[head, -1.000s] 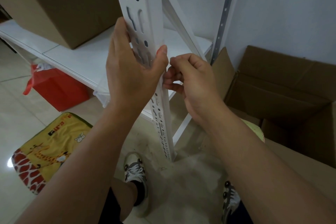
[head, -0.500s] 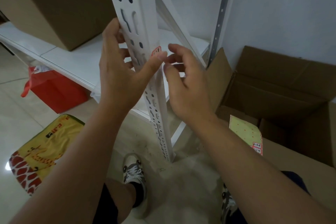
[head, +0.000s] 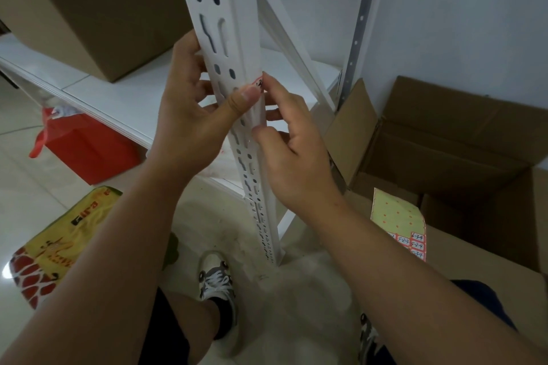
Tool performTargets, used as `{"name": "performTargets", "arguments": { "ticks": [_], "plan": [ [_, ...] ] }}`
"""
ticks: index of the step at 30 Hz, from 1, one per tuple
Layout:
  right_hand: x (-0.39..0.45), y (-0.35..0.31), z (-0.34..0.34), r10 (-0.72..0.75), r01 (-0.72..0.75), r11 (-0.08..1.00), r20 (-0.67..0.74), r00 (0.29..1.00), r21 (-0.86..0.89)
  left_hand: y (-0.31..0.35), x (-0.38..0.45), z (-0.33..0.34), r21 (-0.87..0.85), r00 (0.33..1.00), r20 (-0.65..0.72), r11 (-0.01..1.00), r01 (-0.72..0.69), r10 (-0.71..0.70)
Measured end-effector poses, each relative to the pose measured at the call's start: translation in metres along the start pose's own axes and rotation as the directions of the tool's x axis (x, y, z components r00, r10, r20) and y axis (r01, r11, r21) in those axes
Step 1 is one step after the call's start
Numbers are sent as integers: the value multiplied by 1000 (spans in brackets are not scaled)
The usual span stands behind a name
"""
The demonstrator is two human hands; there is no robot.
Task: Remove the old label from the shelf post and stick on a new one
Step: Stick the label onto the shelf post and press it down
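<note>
Bare forearms, dark shorts (head: 166, 332), black socks (head: 222, 315), grey-white sneakers (head: 216, 278).

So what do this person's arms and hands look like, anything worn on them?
Both forearms are bare, with no sleeves in view. The left hand and right hand wear no gloves, rings, watch or bands that I can see. Fingernails are short and plain.

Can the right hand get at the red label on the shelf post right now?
Probably yes: the right hand has a fingertip at the red label on the shelf post; the left hand thumb sits just below.
</note>
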State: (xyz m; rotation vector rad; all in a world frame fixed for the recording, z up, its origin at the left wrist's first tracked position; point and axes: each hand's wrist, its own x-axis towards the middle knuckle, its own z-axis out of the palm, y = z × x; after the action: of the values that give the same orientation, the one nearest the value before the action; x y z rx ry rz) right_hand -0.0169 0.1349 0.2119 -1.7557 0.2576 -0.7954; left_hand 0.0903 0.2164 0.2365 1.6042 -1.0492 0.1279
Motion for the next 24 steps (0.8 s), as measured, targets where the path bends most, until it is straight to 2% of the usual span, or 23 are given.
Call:
{"name": "performTargets", "arguments": {
  "ticks": [2,5,7,8,10,12,15,16,18,21,22,24],
  "plan": [
    [1,-3,-6,45,-47,998,41,998,41,0,-1,1,-13,1000,3,1000,8,-8],
    [3,-2,-16,157,-180,945,107,982,271,0,0,-3,-48,998,55,998,41,-38],
    [3,0,-18,172,-200,925,114,979,322,-2,1,-8,-51,996,79,998,42,-38],
    [2,1,-17,148,-170,950,99,984,262,-3,1,-9,-35,997,78,999,33,-31],
    [1,3,-13,34,-35,999,57,998,12,-3,1,-8,9,998,54,1000,21,-22],
    [1,6,-11,-83,89,973,37,996,-212,-2,0,-5,36,999,31,999,22,-23],
    [1,7,-14,-110,138,933,99,989,-332,0,-1,-6,11,996,77,999,34,-35],
    [1,5,-16,-75,115,942,137,988,-315,0,-2,-7,-21,993,109,999,44,-41],
    [2,1,-23,44,-22,987,136,990,-159,3,-4,-2,-29,989,119,996,89,-85],
    [7,-2,-30,252,-249,956,-2,968,156,13,-8,18,159,989,-111,981,113,-96],
    [8,-2,-31,295,-284,935,-20,955,211,15,-8,23,220,980,-184,969,110,-70],
    [7,-1,-29,323,-307,924,-38,945,230,15,-6,25,272,969,-244,957,101,-33]
  ]
}}
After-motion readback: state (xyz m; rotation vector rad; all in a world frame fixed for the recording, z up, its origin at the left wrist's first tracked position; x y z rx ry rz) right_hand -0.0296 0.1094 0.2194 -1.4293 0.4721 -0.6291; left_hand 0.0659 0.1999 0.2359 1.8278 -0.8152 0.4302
